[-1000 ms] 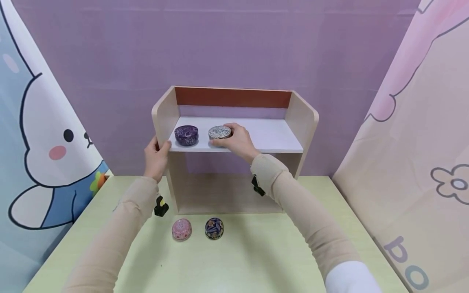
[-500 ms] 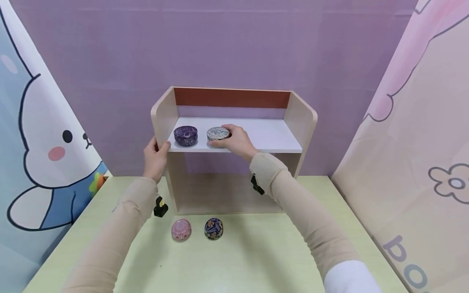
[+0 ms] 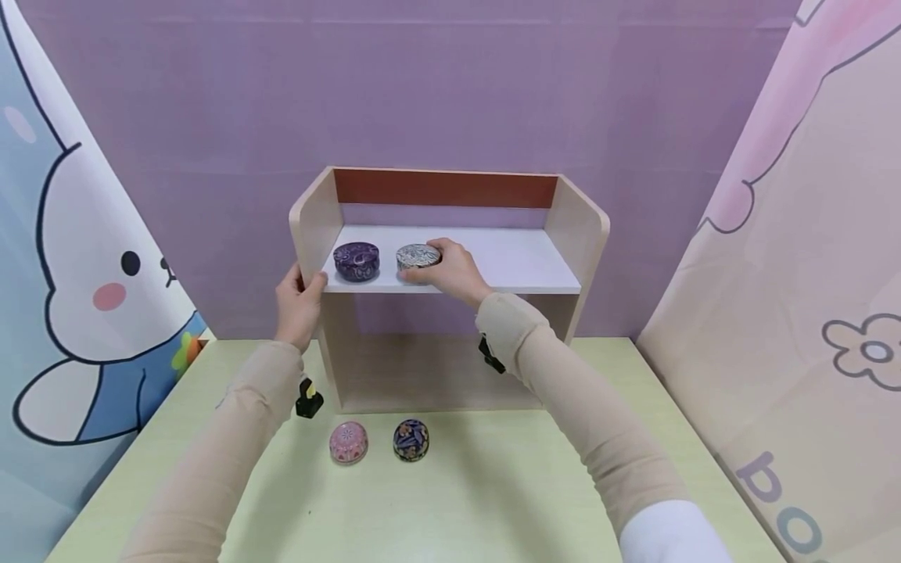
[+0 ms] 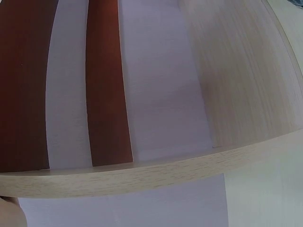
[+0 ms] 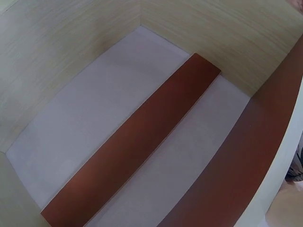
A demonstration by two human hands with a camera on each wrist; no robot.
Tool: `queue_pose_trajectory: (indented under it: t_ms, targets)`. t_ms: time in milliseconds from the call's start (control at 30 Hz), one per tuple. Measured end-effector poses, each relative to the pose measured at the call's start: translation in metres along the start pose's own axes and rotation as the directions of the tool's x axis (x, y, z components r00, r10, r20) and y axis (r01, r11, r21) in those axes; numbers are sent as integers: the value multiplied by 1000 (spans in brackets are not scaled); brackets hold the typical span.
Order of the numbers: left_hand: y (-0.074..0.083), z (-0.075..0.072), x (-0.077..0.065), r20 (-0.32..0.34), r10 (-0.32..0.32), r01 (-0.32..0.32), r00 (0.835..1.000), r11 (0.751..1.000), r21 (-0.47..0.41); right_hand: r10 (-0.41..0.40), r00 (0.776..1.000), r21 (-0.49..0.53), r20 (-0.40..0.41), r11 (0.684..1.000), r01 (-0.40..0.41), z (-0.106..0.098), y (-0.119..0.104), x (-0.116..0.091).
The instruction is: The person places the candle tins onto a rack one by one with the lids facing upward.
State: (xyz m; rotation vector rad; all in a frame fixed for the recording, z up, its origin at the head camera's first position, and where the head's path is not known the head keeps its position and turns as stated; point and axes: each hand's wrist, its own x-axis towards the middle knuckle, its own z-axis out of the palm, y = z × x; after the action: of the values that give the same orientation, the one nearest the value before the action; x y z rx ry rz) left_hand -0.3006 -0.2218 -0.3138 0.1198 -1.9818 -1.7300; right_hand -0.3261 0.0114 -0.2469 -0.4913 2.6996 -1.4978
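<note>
Pale green tabletop [image 3: 457,500] carries a pink tin [image 3: 349,442] and a dark blue tin [image 3: 411,439], well below both hands. Farther back, the left hand [image 3: 299,301] grips the wooden shelf [image 3: 590,227] at its left wall. The right hand [image 3: 454,270] curls fingers around the grey tin [image 3: 415,256]; a purple tin [image 3: 356,259] sits just left of those fingertips.

The head view is bright and even, with soft light from above; under the white shelf board [image 3: 493,266] there is only a weak shadow, and no glare. The straight lines bend a little near the edges of this wide picture. Both wrist views are very close to the wood, a little soft and strongly curved.
</note>
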Motion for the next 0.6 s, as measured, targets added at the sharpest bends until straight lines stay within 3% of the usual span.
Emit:
queue_pose_trajectory:
  t_ms: [300,600]
  targets:
    - [6,2,2,-4,21,-21,1000,1000,1,-35,999,-39,-20,999,34,-2,-3,1]
    - [-1,1,0,-6,6,-6,1000,1000,-7,-21,1000,-50,1,998,21,1,2,-2]
